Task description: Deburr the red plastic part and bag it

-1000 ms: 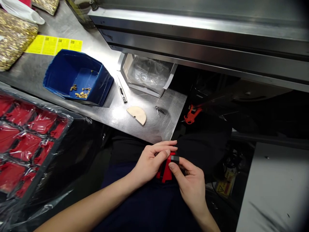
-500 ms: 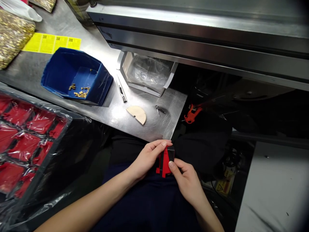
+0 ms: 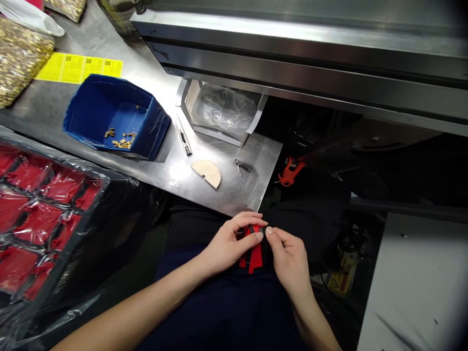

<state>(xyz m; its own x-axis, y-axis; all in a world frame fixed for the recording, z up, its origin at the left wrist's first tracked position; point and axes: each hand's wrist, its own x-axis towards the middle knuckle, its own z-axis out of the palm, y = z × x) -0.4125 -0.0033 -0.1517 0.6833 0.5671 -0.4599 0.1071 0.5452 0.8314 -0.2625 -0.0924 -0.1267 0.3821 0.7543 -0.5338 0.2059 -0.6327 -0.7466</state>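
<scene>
Over my lap, my left hand (image 3: 234, 239) is closed around a red and black plastic part (image 3: 257, 256), thumb across its upper face and fingers over its far end. Its red strips point down towards me; much of it is hidden by the fingers. My right hand (image 3: 290, 256) pinches at the part's upper right edge, thumb against forefinger. Whether a smaller piece sits in that pinch cannot be made out. Just beyond the hands lies the near corner of a steel table (image 3: 239, 192).
On the table are a blue bin (image 3: 153, 131) with brass-coloured pieces, a utility knife (image 3: 183, 137), a cream half-disc (image 3: 207, 173), a small metal item (image 3: 241, 165) and a grey bin (image 3: 219, 136) of clear bags. A crate (image 3: 73, 248) of plastic-covered red parts stands left. A metal beam (image 3: 292, 73) crosses above.
My left thumb has come down across the part's face. My right hand has shifted up from the part's side to its upper right edge, and the part has tilted slightly.
</scene>
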